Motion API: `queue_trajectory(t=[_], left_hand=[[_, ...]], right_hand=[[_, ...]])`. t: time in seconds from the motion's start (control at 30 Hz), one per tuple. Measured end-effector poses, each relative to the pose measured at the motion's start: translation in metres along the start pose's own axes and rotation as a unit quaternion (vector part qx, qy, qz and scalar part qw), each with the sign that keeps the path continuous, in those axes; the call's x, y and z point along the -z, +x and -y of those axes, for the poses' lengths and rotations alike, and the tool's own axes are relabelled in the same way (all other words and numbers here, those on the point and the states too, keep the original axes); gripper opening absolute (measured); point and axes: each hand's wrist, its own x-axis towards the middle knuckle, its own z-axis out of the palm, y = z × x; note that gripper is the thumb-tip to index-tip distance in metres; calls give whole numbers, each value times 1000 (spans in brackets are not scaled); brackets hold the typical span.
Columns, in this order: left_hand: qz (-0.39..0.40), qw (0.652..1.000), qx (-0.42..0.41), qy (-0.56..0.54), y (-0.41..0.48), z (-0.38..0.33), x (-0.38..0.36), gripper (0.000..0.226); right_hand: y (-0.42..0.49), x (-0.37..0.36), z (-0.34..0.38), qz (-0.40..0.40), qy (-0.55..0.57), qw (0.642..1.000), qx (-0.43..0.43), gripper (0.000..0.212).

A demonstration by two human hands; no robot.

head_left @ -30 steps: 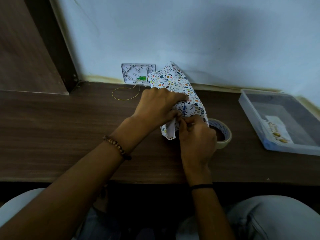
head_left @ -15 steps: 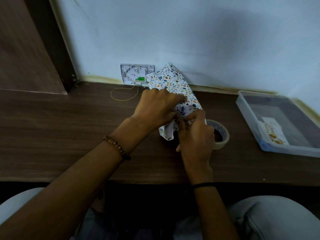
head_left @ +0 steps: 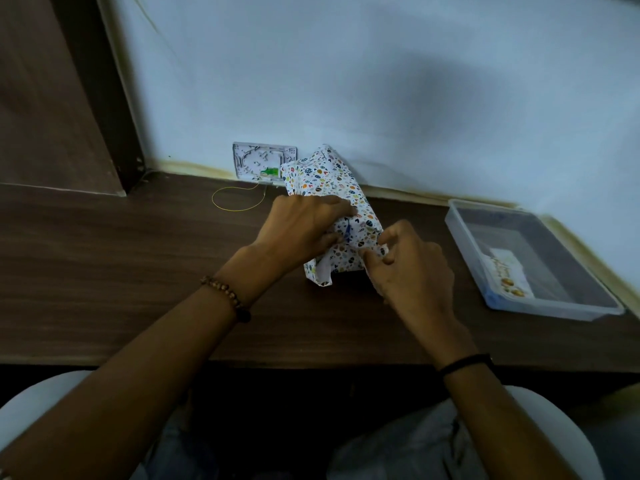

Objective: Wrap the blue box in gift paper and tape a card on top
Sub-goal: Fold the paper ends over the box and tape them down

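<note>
The box is covered in white gift paper point(head_left: 325, 181) with small coloured prints and lies on the dark wooden desk point(head_left: 104, 258), running from the wall toward me. A sliver of blue shows through a gap in the paper near its front end. My left hand point(head_left: 298, 230) presses down on the paper at the box's left side. My right hand point(head_left: 408, 268) pinches a paper flap at the near right corner. A loose white fold hangs at the front left corner. The card point(head_left: 509, 275) lies inside the clear plastic tray point(head_left: 464, 244) at the right. The tape roll is hidden behind my right hand.
A white wall plate point(head_left: 256, 161) with a thin yellow wire loop point(head_left: 235, 202) sits behind the box to the left. A dark wooden panel point(head_left: 52, 98) rises at the far left. The desk's front edge runs just above my knees.
My right hand has shifted right and up along the front end, now covering the tape roll. The view has moved slightly, so the tray sits further left. My left hand stays on the paper.
</note>
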Motion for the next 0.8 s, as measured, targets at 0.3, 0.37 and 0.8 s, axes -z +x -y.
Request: queue_trajectory(t=[0.3, 0.37, 0.8], left_hand=[[-2, 1000, -8, 8, -2, 0, -2, 47], [-2, 1000, -5, 11, -1, -1, -3, 47], [22, 995, -31, 93, 9, -11, -3, 58]], right_hand=[[10, 4, -26, -1, 65, 998, 3, 41], [6, 4, -29, 62, 80, 994, -34, 48], [-3, -11, -5, 138, 187, 971, -48, 53]])
